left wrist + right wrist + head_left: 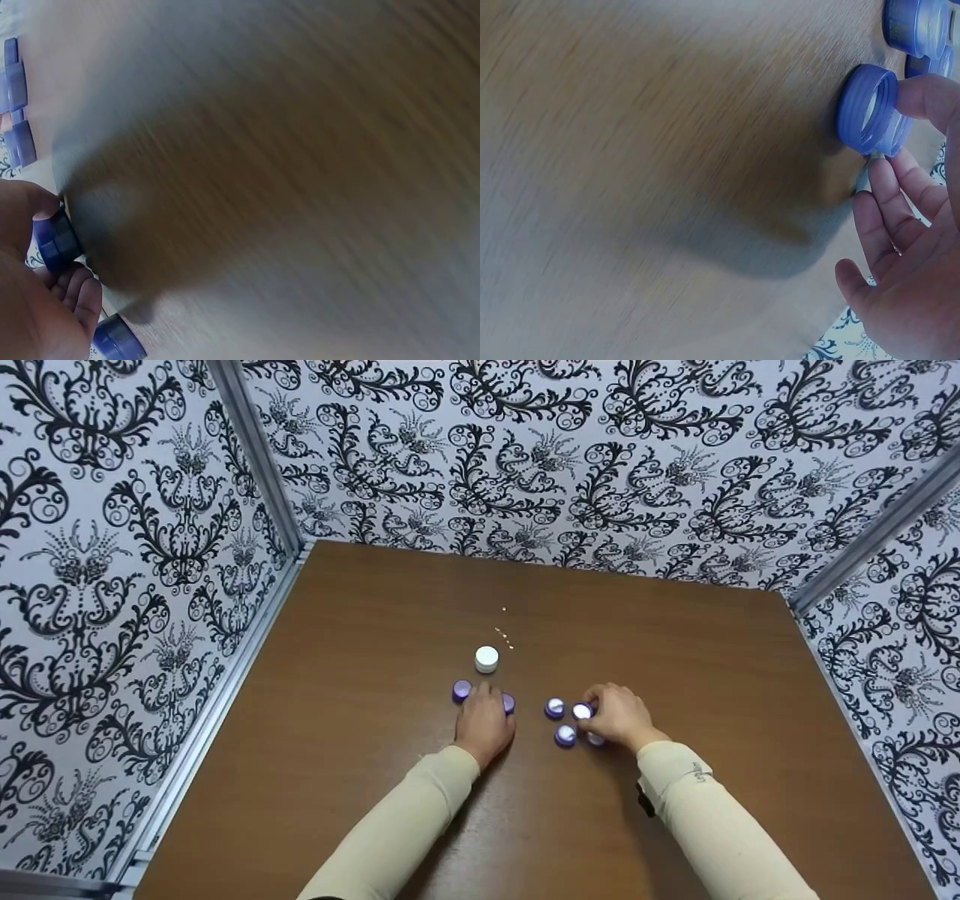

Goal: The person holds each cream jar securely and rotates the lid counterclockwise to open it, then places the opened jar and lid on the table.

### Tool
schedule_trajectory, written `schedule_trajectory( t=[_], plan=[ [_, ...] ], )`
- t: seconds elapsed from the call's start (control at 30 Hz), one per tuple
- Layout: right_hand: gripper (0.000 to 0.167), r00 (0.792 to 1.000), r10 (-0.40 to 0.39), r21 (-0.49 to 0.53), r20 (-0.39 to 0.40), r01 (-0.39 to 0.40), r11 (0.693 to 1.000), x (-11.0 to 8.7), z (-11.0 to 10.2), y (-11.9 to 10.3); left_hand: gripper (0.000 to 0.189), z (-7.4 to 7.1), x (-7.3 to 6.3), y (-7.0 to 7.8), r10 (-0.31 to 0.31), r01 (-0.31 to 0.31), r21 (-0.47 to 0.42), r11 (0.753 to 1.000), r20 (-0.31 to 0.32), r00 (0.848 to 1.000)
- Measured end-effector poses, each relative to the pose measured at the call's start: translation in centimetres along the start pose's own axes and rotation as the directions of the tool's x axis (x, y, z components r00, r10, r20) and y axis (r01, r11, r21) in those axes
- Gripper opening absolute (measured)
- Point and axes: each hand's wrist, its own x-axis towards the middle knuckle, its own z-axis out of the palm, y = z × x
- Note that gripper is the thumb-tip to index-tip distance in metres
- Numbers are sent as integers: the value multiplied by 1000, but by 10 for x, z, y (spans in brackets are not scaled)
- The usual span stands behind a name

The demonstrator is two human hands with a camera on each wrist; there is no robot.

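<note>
My left hand [484, 724] grips a small round purple jar [56, 240] between thumb and fingers, low at the table. Its flat purple top [508, 703] partly shows beside the fingers in the head view. A matching purple jar [461, 690] stands just left of that hand. On the other side, my right hand [619, 716] pinches a purple jar with a white top [582, 711] between thumb and fingertips. Close around it are similar white-topped jars: one to the left [555, 706], one nearer me [565, 735], and one partly under the hand [596, 739].
A round white jar [486, 658] stands beyond the left hand. Past it, small pale crumbs [504, 637] lie on the brown wooden table [360, 622]. Patterned panels [525, 457] with metal posts [259, 457] border the table at the back and sides.
</note>
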Motion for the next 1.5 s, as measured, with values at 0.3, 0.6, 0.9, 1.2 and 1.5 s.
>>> schedule_trajectory(
  t=[0.3,0.6,0.9,1.2,1.5],
  plan=[
    [41,1000,-7,0,-7,7,1000,0,0,0,31,0,1,-2,44,-44,0,999,-47,998],
    [41,1000,-1,-2,-7,1,1000,1,1,0,35,-3,4,-4,35,-35,-27,999,4,999],
    [41,1000,3,8,-7,-3,1000,1,0,0,36,-5,5,-3,72,-73,-29,997,-28,997],
    [39,1000,-16,-2,-14,16,1000,1,1,1,32,-7,4,-2,79,-80,-54,995,-36,996],
    [40,1000,-7,1,-8,7,1000,1,0,0,41,-10,4,-5,96,-97,-84,992,-12,995]
  ],
)
